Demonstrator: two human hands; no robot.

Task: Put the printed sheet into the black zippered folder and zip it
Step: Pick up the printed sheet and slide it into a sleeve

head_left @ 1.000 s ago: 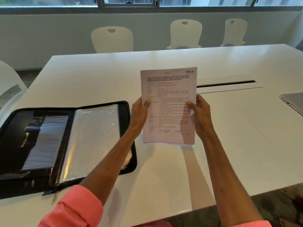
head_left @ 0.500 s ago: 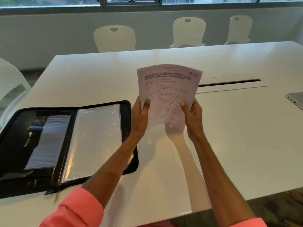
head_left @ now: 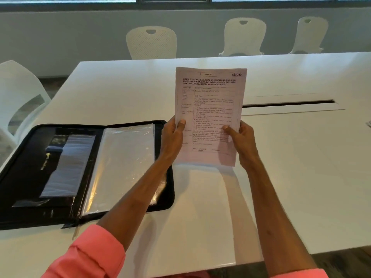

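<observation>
Printed sheet (head_left: 208,109) held upright above the white counter (head_left: 301,157), just right of the black zippered folder (head_left: 84,169). Left hand (head_left: 172,137) pinches its left edge, right hand (head_left: 241,141) its right; fingers hidden behind the paper. Small print unreadable beyond "slice". Folder lies open, left edge cut off, near corner covered by the left forearm.

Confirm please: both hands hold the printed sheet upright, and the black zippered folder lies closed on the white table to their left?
Not closed. The head view shows the black zippered folder lying open on the white table, clear sleeves exposed. Left hand and right hand do hold the printed sheet upright.
</observation>
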